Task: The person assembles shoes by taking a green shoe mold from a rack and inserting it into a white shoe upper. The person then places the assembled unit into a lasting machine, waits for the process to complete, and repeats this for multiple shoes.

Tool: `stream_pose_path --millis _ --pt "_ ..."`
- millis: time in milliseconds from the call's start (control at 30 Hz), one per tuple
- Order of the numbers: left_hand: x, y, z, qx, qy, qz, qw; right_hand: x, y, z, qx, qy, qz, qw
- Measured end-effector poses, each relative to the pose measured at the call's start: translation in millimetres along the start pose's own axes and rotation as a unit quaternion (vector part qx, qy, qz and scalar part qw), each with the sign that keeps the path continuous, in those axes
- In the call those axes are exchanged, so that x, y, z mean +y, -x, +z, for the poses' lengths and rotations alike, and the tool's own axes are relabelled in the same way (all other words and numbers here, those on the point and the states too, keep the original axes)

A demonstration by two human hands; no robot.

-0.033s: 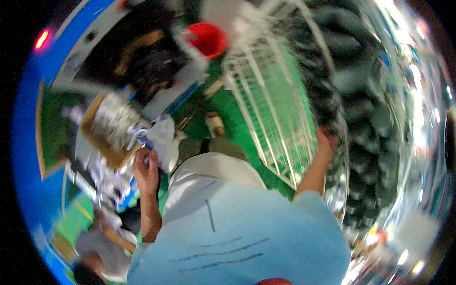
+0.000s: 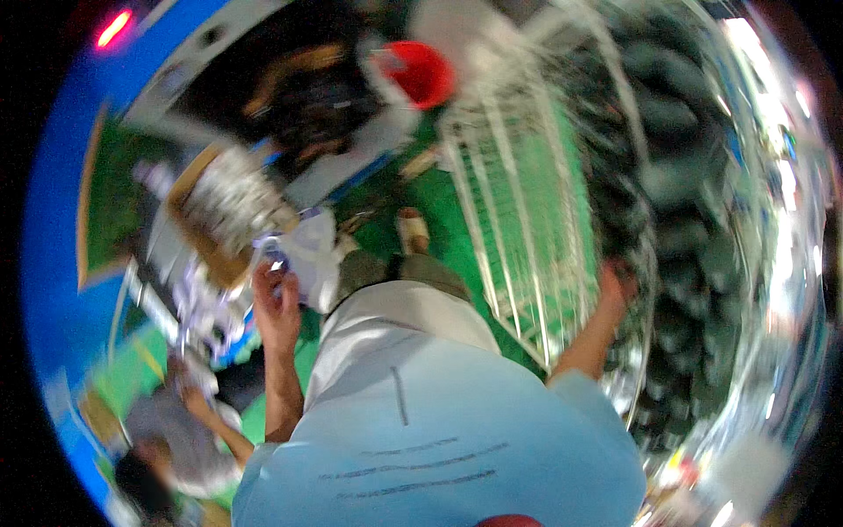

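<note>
My left hand (image 2: 277, 297) is raised at the left of my body, fingers curled. It seems closed on the upper part of a white-and-purple plastic bag (image 2: 309, 250), which hangs beside my leg. My right hand (image 2: 617, 281) is stretched out to the right, at the side of a white wire rack (image 2: 514, 202) with several dark, rounded items (image 2: 676, 176). Motion smears its fingers, so I cannot see whether it grips the rack, touches a dark item or holds nothing.
A cardboard box (image 2: 198, 189) of pale small items stands at the left. Beyond it are a dark-filled bin (image 2: 320, 171) and a red bucket (image 2: 430, 75). A co-worker (image 2: 167, 430) is low at the lower left. The floor (image 2: 448, 246) is green.
The scene has shifted slightly to the right in the picture. My left thumb and fingers look a little further apart. My right hand stays beside the rack.
</note>
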State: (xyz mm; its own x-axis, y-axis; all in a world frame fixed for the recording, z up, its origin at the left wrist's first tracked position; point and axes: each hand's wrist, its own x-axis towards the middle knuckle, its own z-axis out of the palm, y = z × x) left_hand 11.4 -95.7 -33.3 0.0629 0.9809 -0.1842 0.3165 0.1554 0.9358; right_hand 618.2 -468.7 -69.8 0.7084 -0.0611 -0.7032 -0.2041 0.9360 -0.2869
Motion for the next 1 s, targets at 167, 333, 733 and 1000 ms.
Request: stream_pose_path --millis 167,333,733,1000 --pt "-2.0 58.1 -74.6 0.108 0.023 -0.090 0.990 81.7 57.0 4.1 -0.052 0.415 -0.050 0.907" --pt "-65.7 61.2 -145.8 0.196 -0.213 -0.188 0.939 256.4 112.2 29.0 -0.237 0.574 0.231 0.749" --pt "-178.4 -107.3 -140.9 0.192 -0.244 -0.324 0.894 387.9 284.6 -61.6 -0.438 0.767 0.204 0.421" --pt "-99.2 -14.1 -210.4 0.117 -0.203 -0.331 0.914 438.1 349.9 -116.8 -0.562 0.801 0.105 0.177"
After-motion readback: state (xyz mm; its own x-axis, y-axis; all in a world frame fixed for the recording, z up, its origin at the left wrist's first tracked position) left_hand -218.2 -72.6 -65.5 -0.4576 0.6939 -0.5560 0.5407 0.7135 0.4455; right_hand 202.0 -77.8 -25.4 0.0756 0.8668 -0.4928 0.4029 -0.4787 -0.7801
